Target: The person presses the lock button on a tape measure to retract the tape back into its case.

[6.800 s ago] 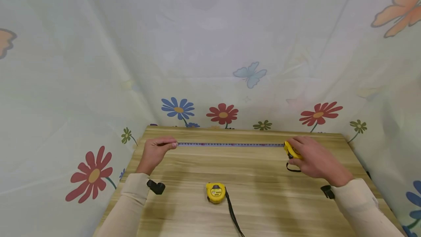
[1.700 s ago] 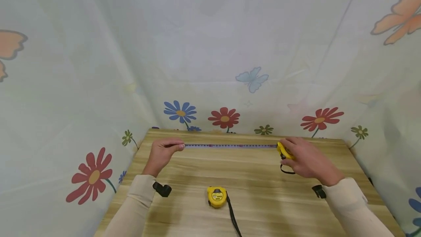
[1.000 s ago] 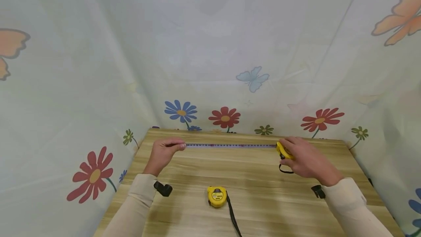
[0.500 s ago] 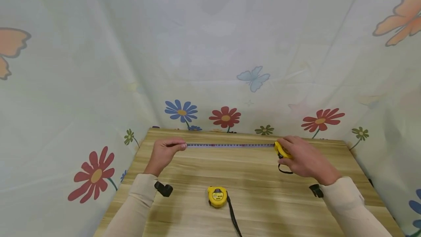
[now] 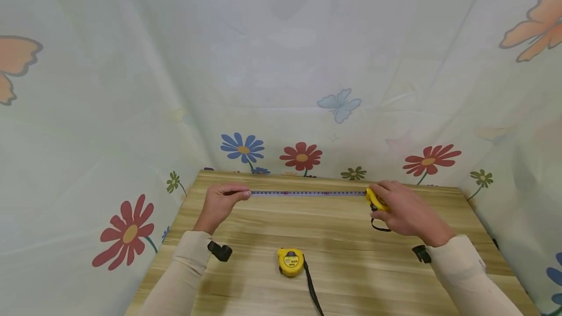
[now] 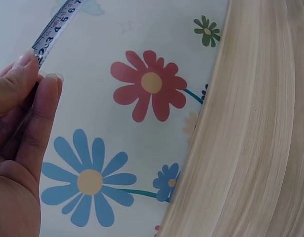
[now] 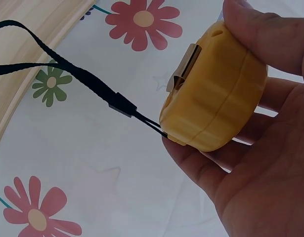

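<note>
The end of a tape measure's blade is pinched between the thumb and fingers of my left hand. In the left wrist view, low numbers on the blade show just past the fingertips. My right hand grips the yellow tape measure case, with the blade stretched straight between both hands above the far part of the table. Seen from the right wrist, the case sits in curled fingers, its black strap hanging loose. A second yellow tape measure lies on the table nearer me, touched by neither hand.
The wood-grain table meets pale cloth walls printed with flowers and butterflies at its back and sides. The second tape measure's black strap runs toward the near edge. Black mounts are worn at both wrists.
Compared with several seconds ago, the exposed blade is shorter. My right hand has come leftward with the case, and my left hand sits slightly further right. Both grips are kept.
</note>
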{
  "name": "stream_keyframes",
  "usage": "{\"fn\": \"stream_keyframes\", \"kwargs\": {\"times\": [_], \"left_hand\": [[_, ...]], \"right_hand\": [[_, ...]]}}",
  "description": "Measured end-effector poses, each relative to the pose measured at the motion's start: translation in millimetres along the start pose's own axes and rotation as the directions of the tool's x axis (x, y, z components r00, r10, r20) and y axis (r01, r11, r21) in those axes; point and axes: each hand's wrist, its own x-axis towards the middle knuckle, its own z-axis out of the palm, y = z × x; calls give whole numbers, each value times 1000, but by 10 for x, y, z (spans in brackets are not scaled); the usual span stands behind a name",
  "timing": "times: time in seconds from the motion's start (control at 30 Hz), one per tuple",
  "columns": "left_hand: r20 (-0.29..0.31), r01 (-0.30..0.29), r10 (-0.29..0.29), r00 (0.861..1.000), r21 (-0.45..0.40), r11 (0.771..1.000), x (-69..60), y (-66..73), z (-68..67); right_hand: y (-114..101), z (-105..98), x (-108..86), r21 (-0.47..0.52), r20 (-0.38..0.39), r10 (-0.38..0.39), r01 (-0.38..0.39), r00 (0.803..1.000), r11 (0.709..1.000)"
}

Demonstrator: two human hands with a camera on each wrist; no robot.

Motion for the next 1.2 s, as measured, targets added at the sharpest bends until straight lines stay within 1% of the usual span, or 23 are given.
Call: {"fn": "stream_keyframes", "kwargs": {"times": [0.13,0.4,0.57,0.77,0.93,1.07,1.2], "left_hand": [[2,-15,15,1000,-2,1000,5,-6,2],[-4,-17,17,1000,-3,1000,26,-9,25],[-3,-24,24,1000,-6,1000,39,-9,44],[-9,-4,4,1000,3,1000,27,-13,33],[-1,-9,9,1000,-2,1000,20,10,34],[4,-10,10,1000,-9,1000,34,34,43],[0,-4,4,1000,-4,1000,43,59,43]], "right_hand": [[-2,2,7,-1,4,2,-2,1000,1000],[-5,-1,24,-2,-8,-12,12,1000,1000],[-12,-12,16,3,-2,-4,4,1000,1000],[-51,-16,25,7,0,-1,1,1000,1000],[-60,-14,10,8,2,15,-15,1000,1000],[-69,-24,19,-3,-18,-7,6,1000,1000],[-86,-49,34,-2,-16,-10,10,1000,1000]]}}
